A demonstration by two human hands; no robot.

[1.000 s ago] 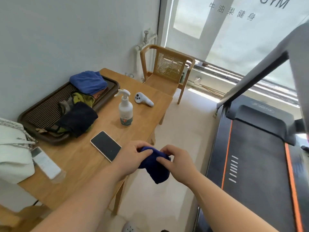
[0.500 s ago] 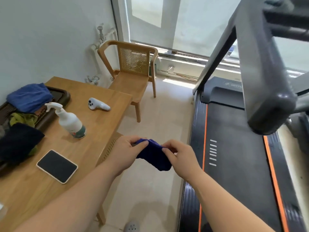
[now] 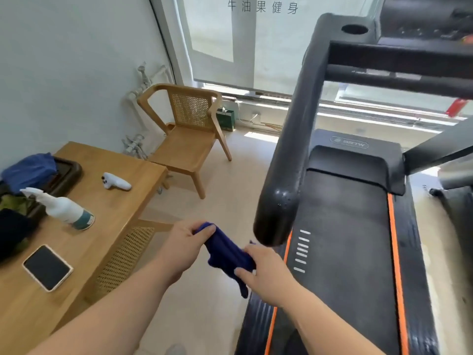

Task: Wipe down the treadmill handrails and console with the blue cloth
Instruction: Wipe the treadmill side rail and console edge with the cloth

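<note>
Both hands carry the small dark-blue fabric cloth [image 3: 227, 254] in the air over the pale floor [image 3: 204, 311], clear of desk and treadmill. The left hand [image 3: 184, 245] pinches the upper end btwn thumb and fingers. The right hand [image 3: 266, 275] grips the lower end, fingers curled round it, and a tail hangs below. The two-hand hold prob. serves to bunch or refold the cloth into a pad before first contact. Nearest target is the rounded end of the black padded treadmill handrail [image 3: 276, 213], just above and beyond the R hand and not touched. Pale specks on it are poss. droplets. Wiping not yet begun. The black belt w/ orange side stripes [image 3: 345, 239] lies under the rail. To the left is a light wooden desk [image 3: 115, 208] w/ a dark smartphone [image 3: 47, 267] lying flat, a white spray bottle [image 3: 64, 210], a white handheld controller [image 3: 116, 183] and a dark brown tray [image 3: 69, 169] of more cloths. Beyond are a wood-and-cane chair [image 3: 186, 144] and a window w/ lowered blind [image 3: 243, 47]. At the rail's far end, top right, is the black console [image 3: 422, 19].
</note>
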